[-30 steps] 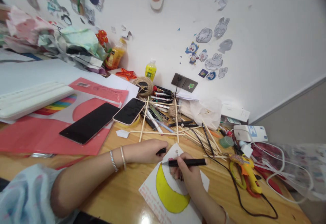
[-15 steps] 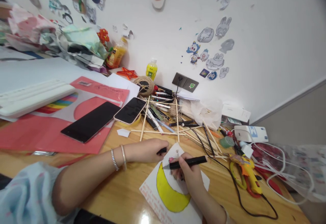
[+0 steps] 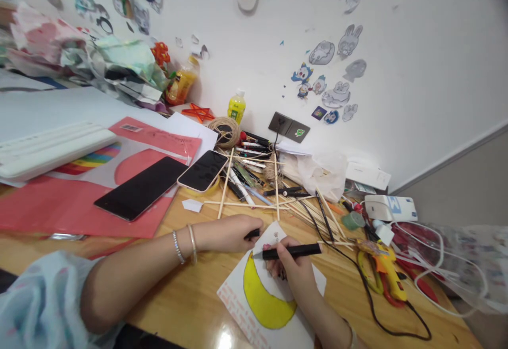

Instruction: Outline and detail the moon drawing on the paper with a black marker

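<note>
My right hand (image 3: 292, 267) is closed round a black marker (image 3: 296, 251), whose tip end points left over a sheet of white paper (image 3: 242, 299). On that paper is a yellow crescent moon (image 3: 265, 301) with a dark outline, and orange-red marks run along its lower left edge. A small pink patch of drawing is partly covered by my right fingers. My left hand (image 3: 238, 232) rests at the paper's upper left edge, its fingers curled round a black marker cap (image 3: 252, 234). Most of the left fingertips are hidden.
Thin wooden sticks (image 3: 246, 205) and a pile of pens lie beyond my hands. To the left are a black tablet-like slab (image 3: 141, 187), a phone (image 3: 203, 171) and a red folder (image 3: 130, 227). A yellow glue gun (image 3: 387, 275) with a black cord lies on the right.
The marker in my right hand has shifted very slightly left over the paper. My left hand stays at almost the same place.
</note>
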Demonstrator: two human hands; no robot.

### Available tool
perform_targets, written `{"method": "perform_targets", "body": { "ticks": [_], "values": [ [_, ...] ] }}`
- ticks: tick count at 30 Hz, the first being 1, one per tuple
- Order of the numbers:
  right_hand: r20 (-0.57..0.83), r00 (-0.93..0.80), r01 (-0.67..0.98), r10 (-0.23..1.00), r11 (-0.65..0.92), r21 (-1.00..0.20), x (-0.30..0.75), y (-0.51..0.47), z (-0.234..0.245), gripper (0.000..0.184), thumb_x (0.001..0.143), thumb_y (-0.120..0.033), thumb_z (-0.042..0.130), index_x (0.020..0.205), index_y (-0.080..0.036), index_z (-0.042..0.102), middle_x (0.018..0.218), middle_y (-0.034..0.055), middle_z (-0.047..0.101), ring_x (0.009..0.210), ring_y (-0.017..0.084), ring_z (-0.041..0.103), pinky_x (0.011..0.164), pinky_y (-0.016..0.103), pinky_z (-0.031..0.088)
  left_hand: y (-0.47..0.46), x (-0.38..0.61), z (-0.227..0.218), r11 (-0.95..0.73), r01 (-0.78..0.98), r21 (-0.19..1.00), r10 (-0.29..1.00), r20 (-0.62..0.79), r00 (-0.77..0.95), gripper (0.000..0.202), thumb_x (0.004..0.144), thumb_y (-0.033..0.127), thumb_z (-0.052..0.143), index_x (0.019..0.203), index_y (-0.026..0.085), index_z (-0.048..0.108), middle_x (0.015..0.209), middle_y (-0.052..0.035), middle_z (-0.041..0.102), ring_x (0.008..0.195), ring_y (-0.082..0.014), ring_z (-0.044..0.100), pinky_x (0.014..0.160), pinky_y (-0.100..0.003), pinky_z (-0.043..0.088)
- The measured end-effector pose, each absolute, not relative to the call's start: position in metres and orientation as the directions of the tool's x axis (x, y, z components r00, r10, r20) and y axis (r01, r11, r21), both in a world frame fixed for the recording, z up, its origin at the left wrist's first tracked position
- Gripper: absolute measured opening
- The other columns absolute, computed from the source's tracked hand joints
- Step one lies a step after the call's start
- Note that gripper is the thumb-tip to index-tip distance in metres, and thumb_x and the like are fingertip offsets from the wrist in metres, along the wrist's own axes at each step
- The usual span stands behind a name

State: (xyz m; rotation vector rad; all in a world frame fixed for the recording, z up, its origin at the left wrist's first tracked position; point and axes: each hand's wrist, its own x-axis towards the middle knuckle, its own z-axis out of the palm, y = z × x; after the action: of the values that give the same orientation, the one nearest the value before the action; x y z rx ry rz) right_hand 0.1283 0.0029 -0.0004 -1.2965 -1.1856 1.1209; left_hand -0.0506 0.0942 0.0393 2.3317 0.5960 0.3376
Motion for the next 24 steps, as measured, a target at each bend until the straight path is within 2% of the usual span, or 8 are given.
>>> {"method": "perform_targets", "body": {
  "ticks": [24],
  "values": [
    [-0.008, 0.085, 0.009, 0.996, -0.009, -1.0, 0.129, 0.0026, -0.0025, 0.037, 0.079, -0.049, 0.059, 0.068, -0.014, 0.056, 0.043, -0.0007, 0.058, 0.034, 0.007, 0.046, 0.037, 0.018, 0.034, 0.0948, -0.0506, 0.0373, -0.657, 0.32, 0.683, 0.5, 0.077, 0.862, 0.007, 0.072, 0.013, 0.051, 0.075, 0.019, 0.048, 0.071, 0.003, 0.052, 0.063, -0.0104, 0.046, 0.055, -0.019, 0.034]
  ]
}}
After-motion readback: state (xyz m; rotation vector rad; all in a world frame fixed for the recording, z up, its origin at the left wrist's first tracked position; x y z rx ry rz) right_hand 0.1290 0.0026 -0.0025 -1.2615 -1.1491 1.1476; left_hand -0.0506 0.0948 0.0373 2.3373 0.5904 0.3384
